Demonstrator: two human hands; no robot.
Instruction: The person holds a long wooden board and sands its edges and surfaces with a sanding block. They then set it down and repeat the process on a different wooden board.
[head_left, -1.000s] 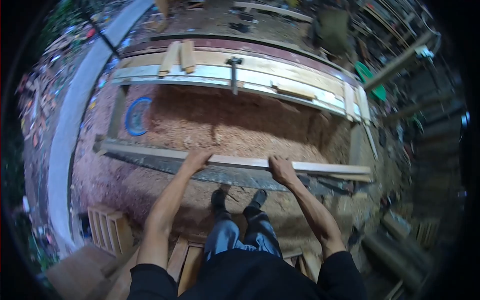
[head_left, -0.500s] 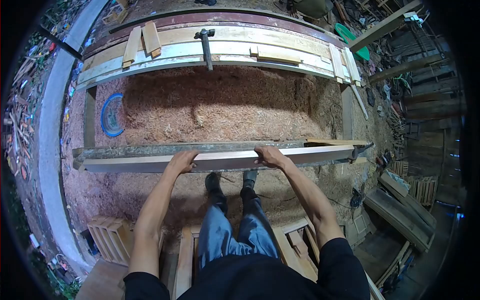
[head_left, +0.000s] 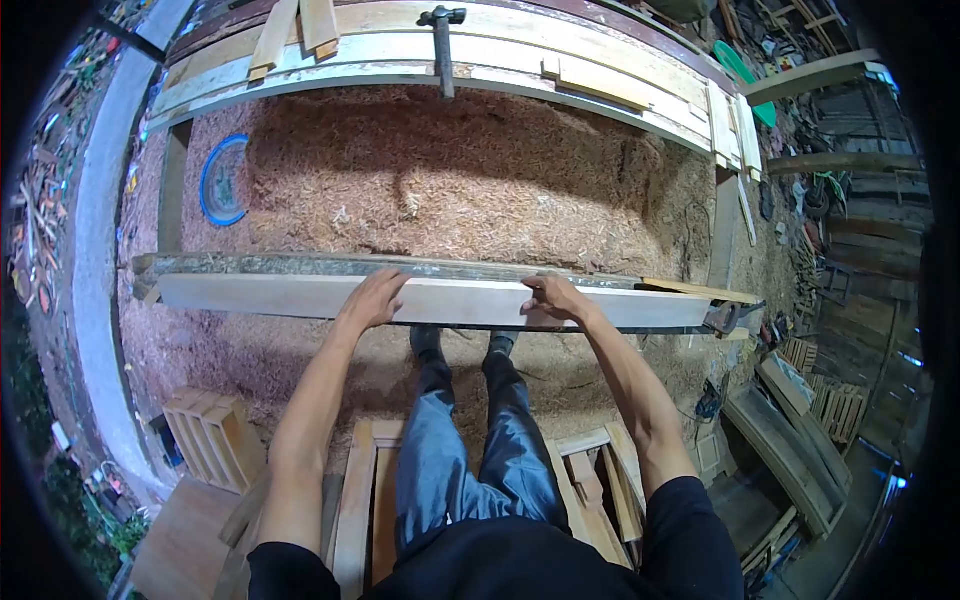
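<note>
A long pale wooden board point(head_left: 460, 303) spans left to right in front of me, lying along a weathered beam point(head_left: 260, 264). My left hand point(head_left: 376, 298) grips it left of the middle, thumb on the near face and fingers over the top edge. Right of the middle, my right hand point(head_left: 556, 298) holds the same board in a similar way. Both hands' fingertips are partly hidden. Beside the board's right end lies a thin wood strip point(head_left: 695, 289), with a dark metal piece point(head_left: 728, 316) I cannot identify.
Across the shavings-covered ground point(head_left: 480, 200) stands a plank bench point(head_left: 380, 62) bearing a hammer point(head_left: 443, 50) and several wood pieces. A blue-rimmed basin point(head_left: 206, 180) sits at left. Wooden frames point(head_left: 352, 500) are close to my legs, and a slatted wooden piece point(head_left: 215, 440) stands left.
The board has tilted so its broad near face shows more toward me. My hands have stayed on it, with the right slightly farther right. The view has dipped lower.
</note>
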